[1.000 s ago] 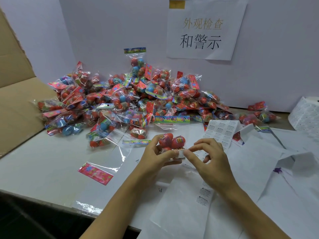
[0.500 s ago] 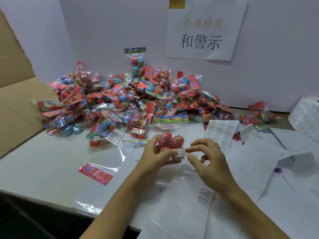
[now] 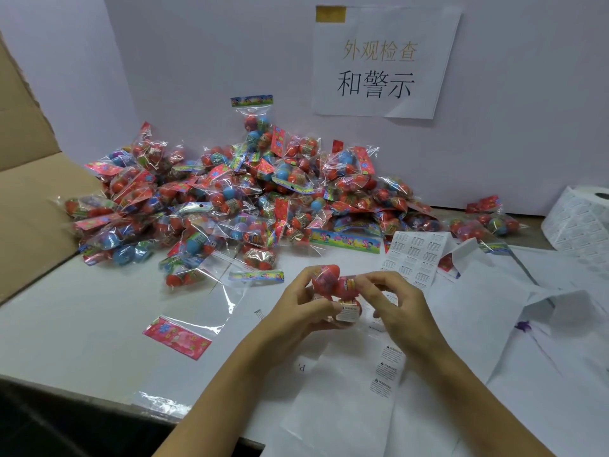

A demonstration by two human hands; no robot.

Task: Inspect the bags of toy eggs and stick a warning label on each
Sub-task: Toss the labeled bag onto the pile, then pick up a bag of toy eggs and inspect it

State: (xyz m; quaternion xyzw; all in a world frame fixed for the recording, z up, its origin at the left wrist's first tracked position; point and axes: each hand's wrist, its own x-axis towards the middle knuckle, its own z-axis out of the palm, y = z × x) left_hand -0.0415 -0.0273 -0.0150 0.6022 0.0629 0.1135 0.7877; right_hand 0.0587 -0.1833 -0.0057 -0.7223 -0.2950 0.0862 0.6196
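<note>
Item: bag of red toy eggs (image 3: pixel 333 286), being held just above the white tabletop (image 3: pixel 82 311); left hand (image 3: pixel 296 306) gripping it, right hand (image 3: pixel 392 303) pinching its top, warning label (image 3: pixel 348 312) already showing. Likely light, crinkly, slippery (take it round the eggs). Unprocessed bag pile (image 3: pixel 230 199) lying behind; label sheet (image 3: pixel 415 255) and label roll (image 3: pixel 580 216) sitting to the right.

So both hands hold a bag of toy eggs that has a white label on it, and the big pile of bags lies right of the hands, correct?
Not quite. The head view shows the pile of bags behind and left of the hands. The rest holds: left hand and right hand hold the bag of toy eggs, white label on it.
</note>
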